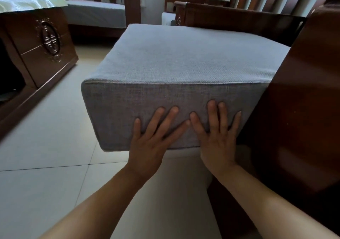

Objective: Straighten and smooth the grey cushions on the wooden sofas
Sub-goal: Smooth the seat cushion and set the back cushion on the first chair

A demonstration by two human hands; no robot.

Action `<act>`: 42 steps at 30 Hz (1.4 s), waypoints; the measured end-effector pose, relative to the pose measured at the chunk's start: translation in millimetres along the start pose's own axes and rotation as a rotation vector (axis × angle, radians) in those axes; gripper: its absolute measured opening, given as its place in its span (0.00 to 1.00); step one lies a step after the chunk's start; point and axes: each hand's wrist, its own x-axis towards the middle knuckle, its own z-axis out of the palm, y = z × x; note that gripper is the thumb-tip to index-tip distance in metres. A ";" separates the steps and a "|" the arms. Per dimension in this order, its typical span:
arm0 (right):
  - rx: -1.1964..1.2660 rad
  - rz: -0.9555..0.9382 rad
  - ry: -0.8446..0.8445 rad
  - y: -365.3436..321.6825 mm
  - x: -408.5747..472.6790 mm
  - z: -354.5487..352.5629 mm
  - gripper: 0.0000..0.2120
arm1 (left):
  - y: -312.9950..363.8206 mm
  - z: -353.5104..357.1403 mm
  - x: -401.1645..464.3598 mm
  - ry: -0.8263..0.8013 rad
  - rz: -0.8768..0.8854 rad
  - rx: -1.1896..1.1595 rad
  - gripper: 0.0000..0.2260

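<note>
Two flat hands, the left hand (pixel 150 143) and right hand (pixel 218 139), fingers straight and grasping nothing, press side by side on the front face of a grey cushion (pixel 176 69), apparently to push it squarely into the wooden sofa (pixel 301 95).

- Left hand (pixel 149 143): bare, with no ring, glove or watch on it.
- Right hand (pixel 218 143): bare as well, nothing worn at the wrist.
- Fingers (pixel 172 118): short, plain, unpainted nails.
- Both forearms: uncovered right down to the frame's lower edge, with no sleeve showing.
</note>
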 end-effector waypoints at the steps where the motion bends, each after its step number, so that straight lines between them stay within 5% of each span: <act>1: 0.004 0.011 0.014 -1.0 0.6 1.6 0.20 | -1.2 1.1 1.7 -0.001 -0.015 -0.010 0.30; 3: 0.008 0.052 0.022 -2.7 0.8 0.8 0.20 | -3.7 -0.8 5.3 -0.005 -0.037 -0.018 0.27; 8: 0.071 0.096 0.005 -3.4 9.3 -15.1 0.22 | -11.5 -13.7 20.0 -0.006 -0.029 -0.027 0.42; 11: 0.102 0.115 0.012 -0.6 24.0 -26.3 0.31 | -15.6 -27.9 38.6 -0.052 -0.031 -0.078 0.47; 17: 0.180 0.175 0.123 11.1 71.8 -50.2 0.39 | -31.3 -55.0 101.5 -0.040 -0.062 -0.098 0.49; 28: 0.237 0.284 0.194 10.1 116.6 -60.7 0.39 | -74.7 -68.1 150.2 0.020 0.167 -0.026 0.42; 31: 0.257 0.300 0.177 8.1 120.5 -60.5 0.47 | -74.8 -69.0 153.3 0.032 0.147 -0.035 0.42; 36: 0.167 0.140 0.049 13.3 100.0 -53.5 0.34 | -69.2 -65.9 139.7 0.027 0.113 -0.044 0.41; 42: 0.062 0.172 0.192 8.4 98.0 -33.2 0.36 | -64.9 -65.3 131.9 0.016 0.098 -0.020 0.40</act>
